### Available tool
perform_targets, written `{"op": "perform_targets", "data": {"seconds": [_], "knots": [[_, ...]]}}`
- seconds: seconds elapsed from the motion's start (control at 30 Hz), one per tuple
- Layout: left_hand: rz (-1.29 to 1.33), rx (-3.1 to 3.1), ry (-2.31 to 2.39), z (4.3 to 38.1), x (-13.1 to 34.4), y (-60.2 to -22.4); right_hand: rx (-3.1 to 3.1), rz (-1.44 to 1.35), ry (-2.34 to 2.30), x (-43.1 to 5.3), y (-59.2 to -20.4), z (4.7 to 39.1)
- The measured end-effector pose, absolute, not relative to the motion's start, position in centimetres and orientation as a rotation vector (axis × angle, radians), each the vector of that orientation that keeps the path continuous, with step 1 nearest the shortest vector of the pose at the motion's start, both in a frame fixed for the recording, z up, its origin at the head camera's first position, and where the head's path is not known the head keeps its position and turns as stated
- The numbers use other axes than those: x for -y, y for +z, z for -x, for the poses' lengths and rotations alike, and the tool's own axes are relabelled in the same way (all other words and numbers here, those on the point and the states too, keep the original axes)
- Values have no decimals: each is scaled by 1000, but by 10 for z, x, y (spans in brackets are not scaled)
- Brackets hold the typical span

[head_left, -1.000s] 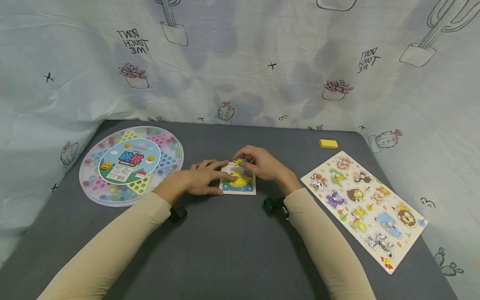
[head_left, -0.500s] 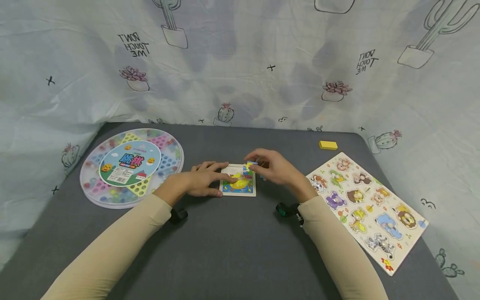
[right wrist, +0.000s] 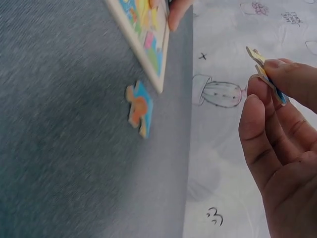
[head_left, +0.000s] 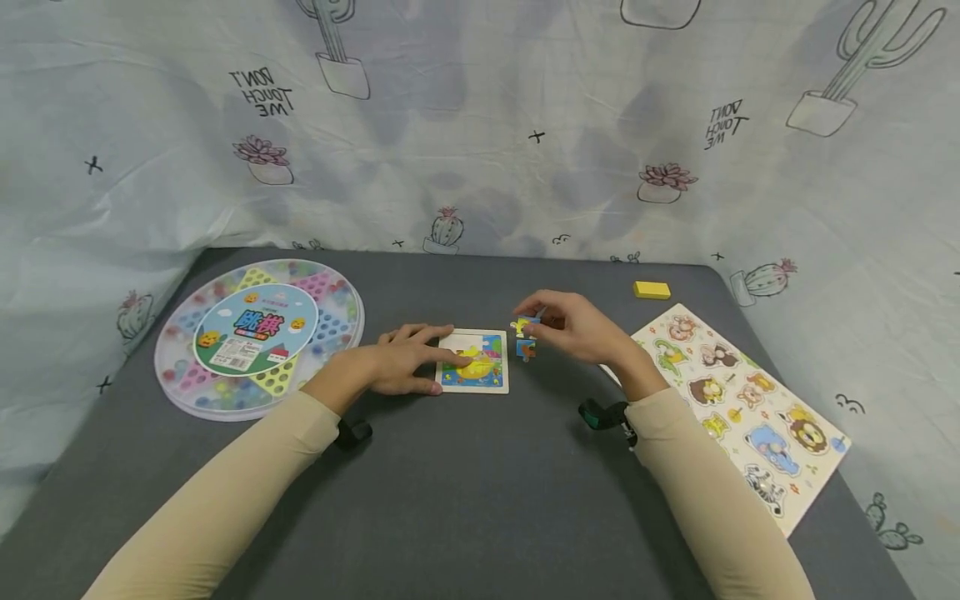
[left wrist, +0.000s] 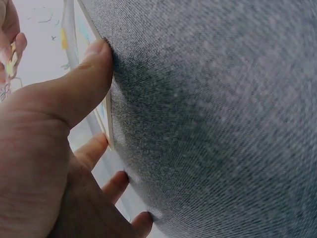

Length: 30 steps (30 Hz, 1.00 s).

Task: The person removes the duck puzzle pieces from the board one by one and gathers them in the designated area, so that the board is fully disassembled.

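Note:
My left hand (head_left: 405, 360) rests at the left side of a small framed jigsaw puzzle (head_left: 491, 389), fingers spread. Its index finger lies across the yellow picture, and the thumb (left wrist: 96, 57) touches the frame's near edge. Part of the upper-left of the puzzle is bare. To the right of the frame, my right hand (head_left: 573, 329) pinches a yellow and blue jigsaw piece (right wrist: 267, 79) between thumb and fingers, raised above the table. Another jigsaw piece (right wrist: 140, 109), blue with an orange-brown shape, lies on the cloth just below it, beside the frame.
A round Chinese checkers set (head_left: 258, 400) lies at the left. At the right is a wooden animal peg board (head_left: 738, 387), partly covered by the right forearm. A yellow block (head_left: 652, 290) sits near the back edge. A printed curtain (head_left: 480, 125) hangs behind the grey table (head_left: 480, 500).
My right hand has moved right, off the puzzle, carrying the yellow and blue jigsaw piece out past the frame. The loose piece beside the frame now shows. My left hand stays put.

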<state>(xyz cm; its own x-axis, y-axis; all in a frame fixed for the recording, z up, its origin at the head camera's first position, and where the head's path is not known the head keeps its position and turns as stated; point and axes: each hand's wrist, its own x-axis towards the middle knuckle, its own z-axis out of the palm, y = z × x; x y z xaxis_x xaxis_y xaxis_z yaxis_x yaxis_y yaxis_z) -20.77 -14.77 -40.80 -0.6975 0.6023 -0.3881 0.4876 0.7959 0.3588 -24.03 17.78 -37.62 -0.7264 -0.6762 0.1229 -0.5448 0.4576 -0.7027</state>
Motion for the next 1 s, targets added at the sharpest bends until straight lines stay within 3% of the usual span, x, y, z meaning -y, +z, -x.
{"op": "perform_targets", "data": {"seconds": [1.0], "knots": [[-835,-2502,339,207,150,-412,-2533,867,-1010,-213,-419,251]]}}
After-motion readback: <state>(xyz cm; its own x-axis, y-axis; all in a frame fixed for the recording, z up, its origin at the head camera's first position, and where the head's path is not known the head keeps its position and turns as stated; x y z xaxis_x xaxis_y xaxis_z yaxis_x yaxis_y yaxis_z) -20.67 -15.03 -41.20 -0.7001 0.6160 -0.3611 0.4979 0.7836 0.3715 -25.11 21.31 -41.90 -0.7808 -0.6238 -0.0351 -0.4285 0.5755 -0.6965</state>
